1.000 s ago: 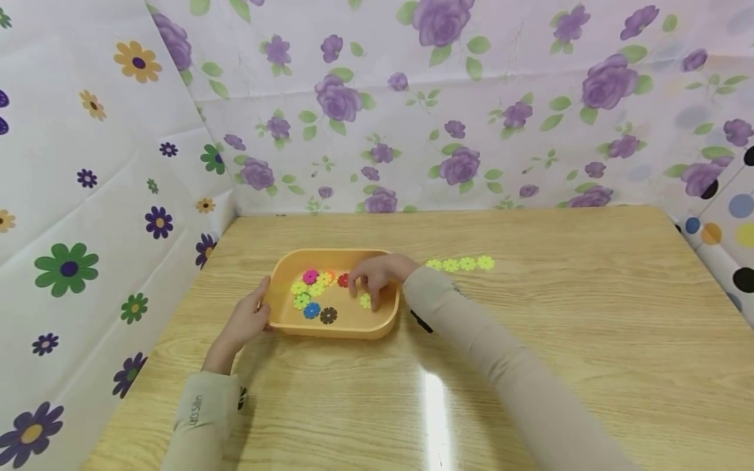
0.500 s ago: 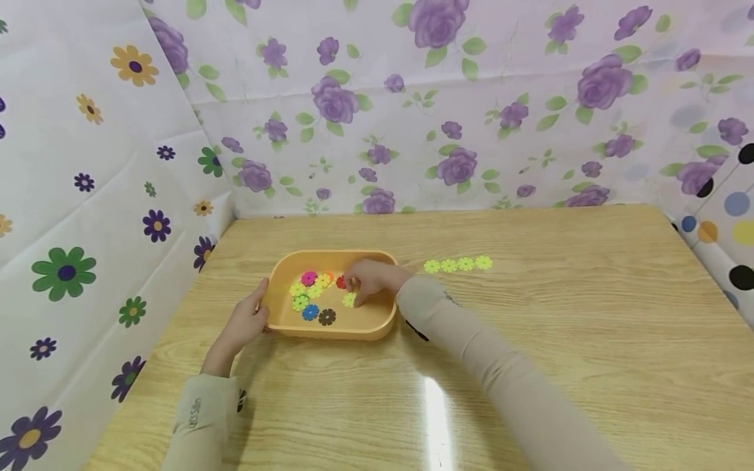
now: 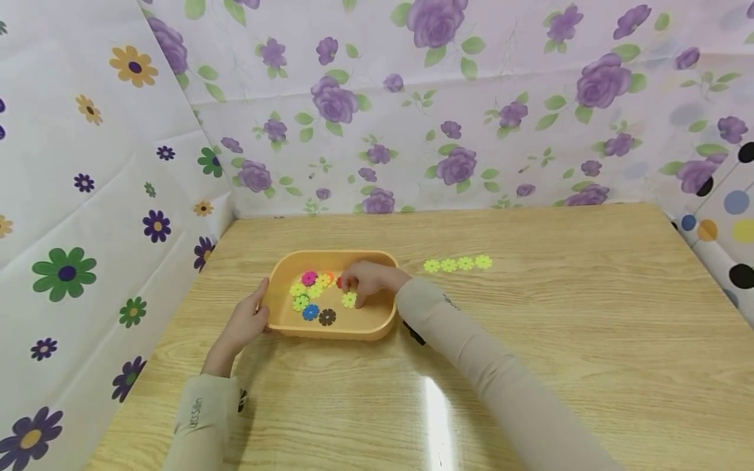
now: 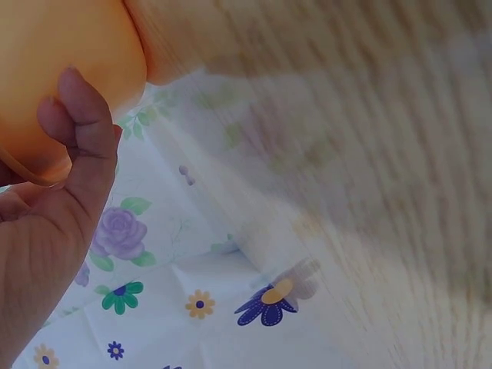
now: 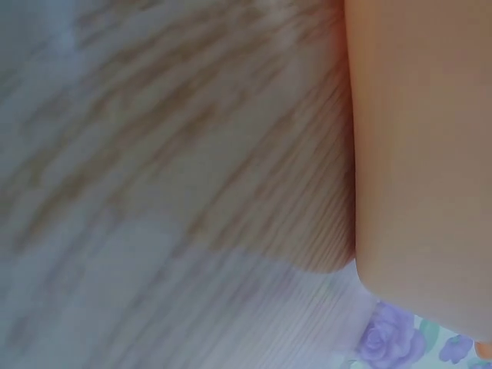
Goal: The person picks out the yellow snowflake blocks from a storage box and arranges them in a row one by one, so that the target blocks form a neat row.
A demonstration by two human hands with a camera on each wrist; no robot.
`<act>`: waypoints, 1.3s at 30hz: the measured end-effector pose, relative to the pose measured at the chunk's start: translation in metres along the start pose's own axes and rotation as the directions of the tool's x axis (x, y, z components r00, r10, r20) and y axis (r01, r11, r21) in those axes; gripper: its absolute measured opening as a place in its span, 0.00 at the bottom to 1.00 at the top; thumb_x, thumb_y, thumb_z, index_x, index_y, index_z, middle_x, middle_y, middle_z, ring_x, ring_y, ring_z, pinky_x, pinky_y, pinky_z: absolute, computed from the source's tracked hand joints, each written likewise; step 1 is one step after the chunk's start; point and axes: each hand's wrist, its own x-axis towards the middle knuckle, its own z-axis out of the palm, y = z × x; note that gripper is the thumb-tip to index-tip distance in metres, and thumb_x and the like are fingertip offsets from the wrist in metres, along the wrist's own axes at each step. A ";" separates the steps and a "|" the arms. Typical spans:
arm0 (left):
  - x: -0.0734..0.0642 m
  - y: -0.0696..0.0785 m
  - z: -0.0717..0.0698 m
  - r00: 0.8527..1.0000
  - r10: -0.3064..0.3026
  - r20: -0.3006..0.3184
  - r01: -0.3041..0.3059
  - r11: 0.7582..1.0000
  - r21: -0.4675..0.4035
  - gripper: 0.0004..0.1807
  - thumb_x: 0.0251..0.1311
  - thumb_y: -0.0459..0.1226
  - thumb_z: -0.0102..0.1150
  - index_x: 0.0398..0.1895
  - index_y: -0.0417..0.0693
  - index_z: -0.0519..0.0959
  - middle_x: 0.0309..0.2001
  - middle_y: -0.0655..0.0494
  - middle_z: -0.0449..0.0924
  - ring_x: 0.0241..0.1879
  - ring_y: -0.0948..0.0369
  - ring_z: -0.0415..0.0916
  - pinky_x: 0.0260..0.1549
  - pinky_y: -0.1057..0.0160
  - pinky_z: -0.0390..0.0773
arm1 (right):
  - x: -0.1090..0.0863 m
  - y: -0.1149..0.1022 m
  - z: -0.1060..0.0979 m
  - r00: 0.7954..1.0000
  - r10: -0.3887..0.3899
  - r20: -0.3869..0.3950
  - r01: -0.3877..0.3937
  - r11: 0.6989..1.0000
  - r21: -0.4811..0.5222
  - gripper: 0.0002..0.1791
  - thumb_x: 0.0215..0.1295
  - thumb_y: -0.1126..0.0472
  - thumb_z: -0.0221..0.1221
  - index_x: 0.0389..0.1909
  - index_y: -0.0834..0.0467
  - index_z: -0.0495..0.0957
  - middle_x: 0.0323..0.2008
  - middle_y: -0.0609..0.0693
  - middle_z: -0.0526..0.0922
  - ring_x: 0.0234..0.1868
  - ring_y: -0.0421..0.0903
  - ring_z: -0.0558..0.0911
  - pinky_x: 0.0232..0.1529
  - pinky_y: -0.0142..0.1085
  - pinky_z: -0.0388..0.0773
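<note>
An orange plastic tray [image 3: 330,332] with rounded corners stands on the wooden table. My left hand [image 3: 244,322] grips its left end; in the left wrist view the fingers [image 4: 84,115] lie against the outer wall. Over the tray's right half, my right hand [image 3: 370,280] reaches in with bent fingers. One fingertip is beside a yellow-green snowflake disc [image 3: 349,299]; others partly cover a red disc [image 3: 338,282]. Also inside lie a magenta disc [image 3: 309,279], a blue disc [image 3: 310,312], a brown disc [image 3: 327,317] and several yellow-green discs [image 3: 300,302].
To the right of the tray, several yellow-green discs [image 3: 449,265] lie in a straight row on the table [image 3: 559,314]. Flower-patterned sheets [image 3: 377,118] hang behind and at the left. The right wrist view shows the tray's outer wall [image 5: 423,154] but no hand.
My right hand has moved left inside the tray, and the yellow-green disc by its fingertip has slid left too. The left hand keeps its hold on the tray.
</note>
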 end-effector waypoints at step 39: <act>-0.002 0.005 0.002 0.998 -0.048 -0.031 0.046 0.997 -0.056 0.32 0.60 0.24 0.35 0.69 0.32 0.42 0.65 0.27 0.45 0.16 0.52 0.74 0.18 0.55 0.81 | -0.039 -0.008 -0.018 0.977 -0.007 -0.215 0.090 0.921 0.378 0.12 0.51 0.69 0.64 0.37 0.64 0.75 0.21 0.50 0.77 0.26 0.59 0.80 0.19 0.30 0.73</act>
